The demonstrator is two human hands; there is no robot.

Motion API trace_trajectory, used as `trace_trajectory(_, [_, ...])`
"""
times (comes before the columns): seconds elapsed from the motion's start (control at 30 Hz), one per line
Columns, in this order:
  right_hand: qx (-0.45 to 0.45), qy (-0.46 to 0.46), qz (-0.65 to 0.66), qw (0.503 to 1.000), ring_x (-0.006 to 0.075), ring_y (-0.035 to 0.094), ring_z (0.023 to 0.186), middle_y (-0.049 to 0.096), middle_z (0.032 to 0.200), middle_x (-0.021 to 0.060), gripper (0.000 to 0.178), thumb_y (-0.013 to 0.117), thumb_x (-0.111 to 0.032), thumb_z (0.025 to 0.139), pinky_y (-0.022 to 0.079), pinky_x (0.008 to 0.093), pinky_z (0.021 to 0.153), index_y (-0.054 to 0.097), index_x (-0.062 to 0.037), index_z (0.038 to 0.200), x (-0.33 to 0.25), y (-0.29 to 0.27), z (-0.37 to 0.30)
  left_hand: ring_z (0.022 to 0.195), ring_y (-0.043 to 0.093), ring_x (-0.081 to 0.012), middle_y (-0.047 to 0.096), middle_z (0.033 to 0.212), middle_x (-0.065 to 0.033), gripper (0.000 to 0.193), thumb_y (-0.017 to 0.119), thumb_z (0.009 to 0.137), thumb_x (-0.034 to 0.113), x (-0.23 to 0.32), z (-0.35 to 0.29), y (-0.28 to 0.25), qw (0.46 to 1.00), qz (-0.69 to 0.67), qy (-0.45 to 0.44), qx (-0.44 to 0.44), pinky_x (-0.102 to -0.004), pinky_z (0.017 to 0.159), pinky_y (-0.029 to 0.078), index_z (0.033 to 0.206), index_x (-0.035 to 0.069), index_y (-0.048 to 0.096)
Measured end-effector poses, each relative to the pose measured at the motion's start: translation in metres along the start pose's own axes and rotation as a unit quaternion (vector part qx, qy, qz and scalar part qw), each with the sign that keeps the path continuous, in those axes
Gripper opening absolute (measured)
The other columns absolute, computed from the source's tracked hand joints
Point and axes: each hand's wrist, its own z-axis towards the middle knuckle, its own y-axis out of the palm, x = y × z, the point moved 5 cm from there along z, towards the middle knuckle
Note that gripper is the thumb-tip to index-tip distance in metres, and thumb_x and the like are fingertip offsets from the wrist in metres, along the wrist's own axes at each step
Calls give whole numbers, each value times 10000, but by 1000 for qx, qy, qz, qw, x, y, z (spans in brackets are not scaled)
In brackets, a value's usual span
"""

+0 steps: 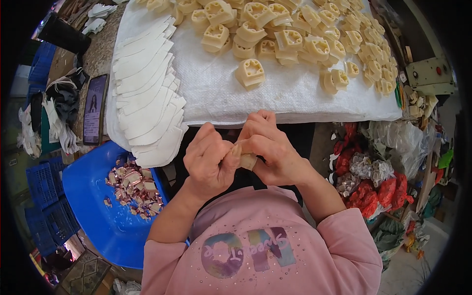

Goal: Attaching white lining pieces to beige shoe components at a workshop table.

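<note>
My left hand [209, 160] and my right hand [273, 147] are close together in front of my chest, just off the near edge of the table. Between them, both hands pinch a small cream piece [248, 162]; the fingers cover most of it, so its full shape is hidden. Beyond my hands stands a single cream shoe heel [250, 74] with a hollowed top. Behind it many similar cream heels [314, 48] are heaped. To the left of my hands, thin white cover pieces [147, 98] lie fanned in an overlapping row.
White woven cloth [211, 103] covers the table. On the left are a phone [96, 109] with its screen lit, a black cylinder [64, 34] and a blue basin [93, 196] holding small scraps [135, 187]. Red and clear plastic bags [376, 189] lie at the right.
</note>
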Motion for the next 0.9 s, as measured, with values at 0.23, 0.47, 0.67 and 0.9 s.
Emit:
trace_trajectory(0.23, [94, -36, -43, 994, 218, 459, 805, 493, 818, 36, 240, 681, -14, 629, 284, 375, 764, 578, -72, 838, 0, -7, 0, 642, 461, -203, 478, 656, -30, 110, 725, 689, 25, 8, -1, -11, 998, 17, 13, 53, -292, 565, 375, 758, 41, 641])
trace_trajectory(0.47, [119, -20, -80, 989, 246, 503, 833, 567, 878, 64, 271, 735, -155, 676, 369, 377, 768, 597, -58, 889, -28, -18, 15, 741, 469, -212, 480, 747, -42, 233, 681, 631, -88, -13, -11, -35, 994, 27, -33, 99, -286, 621, 386, 803, 63, 636])
trace_trajectory(0.67, [176, 307, 343, 870, 99, 576, 779, 609, 909, 61, 193, 611, -172, 879, 458, 240, 633, 562, -40, 1011, 18, 14, -29, 860, 503, -252, 502, 905, -114, 174, 656, 744, -38, 0, -7, -23, 991, -88, -8, 100, -330, 705, 447, 874, 70, 612])
trace_trajectory(0.9, [246, 297, 464, 797, 116, 606, 858, 597, 1006, 62, 242, 475, -216, 951, 463, 231, 669, 512, -12, 1075, 17, 18, -38, 789, 595, -292, 576, 904, -164, 216, 636, 691, -77, 8, -7, -11, 997, -73, 37, 14, -342, 658, 502, 881, 10, 579])
